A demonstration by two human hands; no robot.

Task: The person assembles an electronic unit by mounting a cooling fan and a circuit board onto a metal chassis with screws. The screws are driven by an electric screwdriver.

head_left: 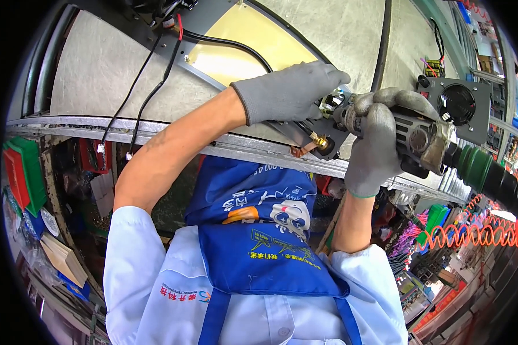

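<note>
My left hand (290,92), in a grey glove, reaches across the metal frame. Its fingers close around a small pale, shiny part (331,102) at the nose of a power driver; the fingertips partly hide that part. In my right hand (380,141), also gloved in grey, is the black-and-grey power driver (417,132), lying sideways with its nose toward my left fingers. Just below them, a brass fitting (320,141) sits on a dark bracket at the bench edge, with a black cable running to it.
A dark panel with a yellowish sheet (244,43) lies on the metal bench (109,63). Two black leads (149,95) hang over the front rail. At right stand a black fan (457,103) and coiled orange hoses (472,233). Green and red bins (26,175) are at left.
</note>
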